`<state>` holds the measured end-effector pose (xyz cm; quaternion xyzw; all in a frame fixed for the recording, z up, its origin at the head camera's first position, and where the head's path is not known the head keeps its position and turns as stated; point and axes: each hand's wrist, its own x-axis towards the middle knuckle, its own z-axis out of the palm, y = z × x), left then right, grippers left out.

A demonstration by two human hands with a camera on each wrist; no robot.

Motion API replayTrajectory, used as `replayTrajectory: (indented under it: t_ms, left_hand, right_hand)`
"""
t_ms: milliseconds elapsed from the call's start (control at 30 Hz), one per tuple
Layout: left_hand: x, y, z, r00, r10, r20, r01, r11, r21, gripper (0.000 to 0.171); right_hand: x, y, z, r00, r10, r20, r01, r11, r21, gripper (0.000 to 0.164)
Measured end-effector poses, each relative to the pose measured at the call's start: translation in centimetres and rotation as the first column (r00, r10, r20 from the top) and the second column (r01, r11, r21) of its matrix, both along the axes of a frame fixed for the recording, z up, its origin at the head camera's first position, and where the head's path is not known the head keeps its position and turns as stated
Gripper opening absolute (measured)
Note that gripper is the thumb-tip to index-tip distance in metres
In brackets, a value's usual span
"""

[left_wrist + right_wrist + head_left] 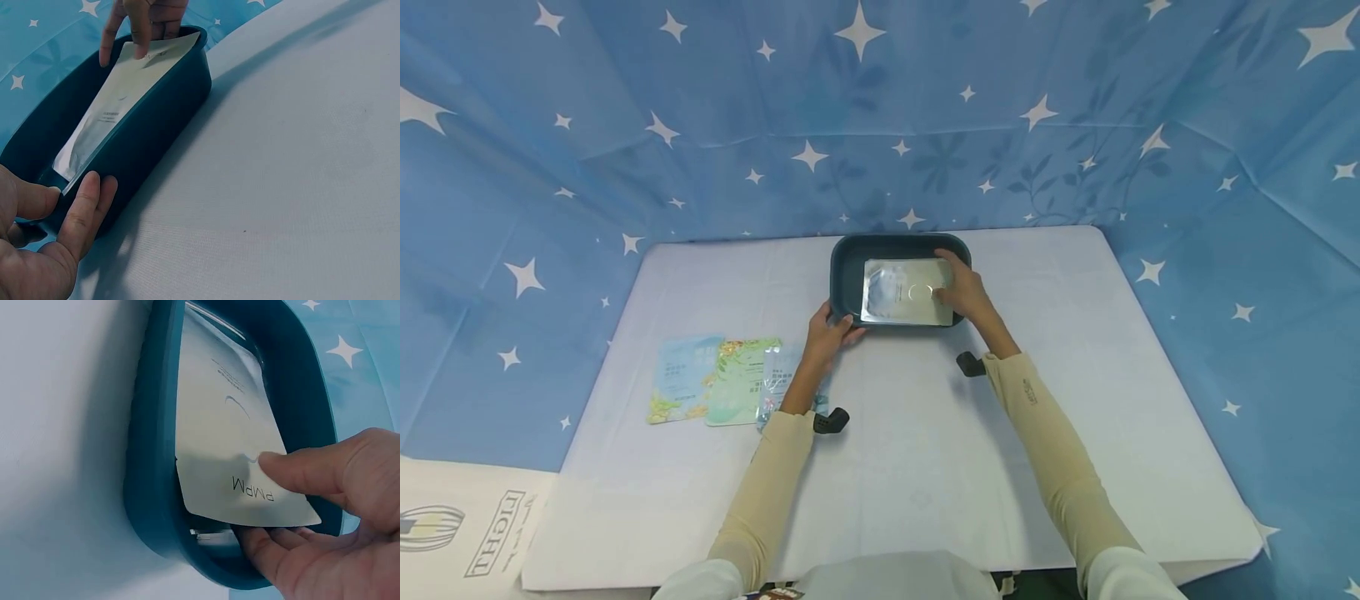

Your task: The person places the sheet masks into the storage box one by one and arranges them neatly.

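A dark teal plastic tray (847,279) stands at the far middle of the table. My left hand (826,340) grips its near left corner, the thumb over the rim and the fingers against the outer wall. Inside it lies a cream and silvery sheet mask packet (898,292), printed PMPM at one end. My right hand (964,290) pinches that packet at its right end, thumb on top and fingers underneath. Beneath the lifted end, the right wrist view shows something shiny (215,537) on the tray floor, too covered to identify.
Left of my left arm lie a blue packet (685,375), a green floral packet (741,379) and a pale blue packet (777,379), partly behind the arm. White cloth (917,467) covers the table. A blue star-patterned curtain (715,108) hangs right behind the tray.
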<state>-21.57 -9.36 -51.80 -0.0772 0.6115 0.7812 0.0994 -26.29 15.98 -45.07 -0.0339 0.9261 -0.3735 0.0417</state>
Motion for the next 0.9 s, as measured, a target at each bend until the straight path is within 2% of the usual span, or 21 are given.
replayTrajectory:
  t_ms: [67,167,300,500,667,900]
  left_hand:
    - [0.1,0.0,0.1,1.0,-0.002,0.001,0.002,1.0,0.014,0.057]
    - [0.2,-0.1,0.3,1.0,-0.008,-0.003,0.008,0.999,0.039,0.057]
    - [0.4,-0.1,1.0,0.999,-0.032,-0.029,0.034,0.997,0.069,0.058]
    - [0.7,-0.1,1.7,0.998,-0.051,-0.04,0.054,0.996,0.065,0.058]
    - [0.8,-0.1,2.0,0.998,-0.052,-0.026,0.054,0.997,0.059,0.058]
    - [0.8,0.0,2.2,0.999,-0.05,-0.022,0.051,0.997,0.054,0.058]
  right_hand:
    - [0.2,0.0,0.1,0.999,0.03,-0.021,-0.029,0.998,0.057,0.071]
    - [0.3,-0.1,0.0,0.997,0.051,-0.059,-0.044,0.993,0.107,0.056]
    - [0.2,-0.4,-0.3,0.992,0.037,-0.123,-0.019,0.989,0.144,0.034]
    - [0.0,-0.9,-0.8,0.968,-0.011,-0.252,0.055,0.984,0.169,0.023]
    - [0.0,-1.2,-1.0,0.97,-0.048,-0.24,0.094,0.979,0.184,0.016]
    - [0.6,-1.6,-0.7,0.984,-0.051,-0.173,0.088,0.974,0.208,0.013]
